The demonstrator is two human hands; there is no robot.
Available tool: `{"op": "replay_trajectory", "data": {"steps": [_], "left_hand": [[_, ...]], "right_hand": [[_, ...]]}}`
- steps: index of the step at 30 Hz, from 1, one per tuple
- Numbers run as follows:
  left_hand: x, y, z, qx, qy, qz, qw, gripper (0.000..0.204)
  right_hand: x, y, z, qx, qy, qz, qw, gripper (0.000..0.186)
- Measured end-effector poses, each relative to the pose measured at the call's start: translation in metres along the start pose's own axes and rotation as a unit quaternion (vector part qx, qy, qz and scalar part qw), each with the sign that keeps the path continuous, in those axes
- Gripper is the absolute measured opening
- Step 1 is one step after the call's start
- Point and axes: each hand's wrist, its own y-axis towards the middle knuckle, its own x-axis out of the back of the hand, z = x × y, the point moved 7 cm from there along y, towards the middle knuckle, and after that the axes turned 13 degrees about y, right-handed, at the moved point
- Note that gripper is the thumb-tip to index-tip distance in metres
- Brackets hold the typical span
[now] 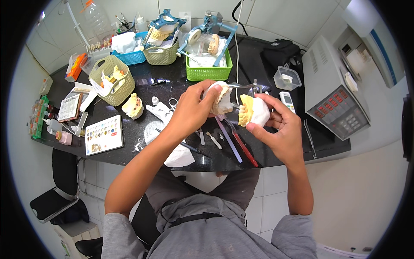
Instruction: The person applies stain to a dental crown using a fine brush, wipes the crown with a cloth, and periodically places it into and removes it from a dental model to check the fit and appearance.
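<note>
My left hand (pixel 194 108) grips a pale dental cast (pixel 223 97) with a row of teeth, near a metal frame (pixel 255 86) behind the casts. My right hand (pixel 282 134) holds a yellow dental cast with a white plaster base (pixel 258 110), its teeth facing left. The two casts are apart. Below them lie a purple-handled tool (pixel 230 142), a red-handled tool (pixel 246 151), small instruments (pixel 214 141) and crumpled white tissue (pixel 179 157). Another cream cast (pixel 132 106) stands to the left of my left hand.
Baskets of materials (pixel 110 93), a green basket (pixel 209 74) and blue articulators (pixel 202 28) line the back. A shade palette (pixel 103 134) and small bottles (pixel 54 125) are at left. A clear container (pixel 286 80) and a grey machine (pixel 332 99) are at right. A black chair (pixel 51 198) is beside the counter.
</note>
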Motion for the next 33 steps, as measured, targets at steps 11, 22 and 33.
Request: {"op": "replay_trajectory", "data": {"steps": [11, 22, 33], "left_hand": [[0.003, 0.028, -0.007, -0.029, 0.163, -0.061, 0.984, 0.031], [-0.009, 0.063, 0.012, 0.022, 0.155, 0.023, 0.987, 0.036], [-0.029, 0.078, -0.003, -0.051, 0.277, 0.020, 0.959, 0.041]], "right_hand": [[0.007, -0.007, -0.028, -0.093, 0.145, -0.051, 0.984, 0.057], [0.027, -0.009, -0.039, -0.098, 0.260, -0.033, 0.960, 0.057], [0.046, -0.026, -0.077, -0.102, 0.384, -0.077, 0.915, 0.054]]}}
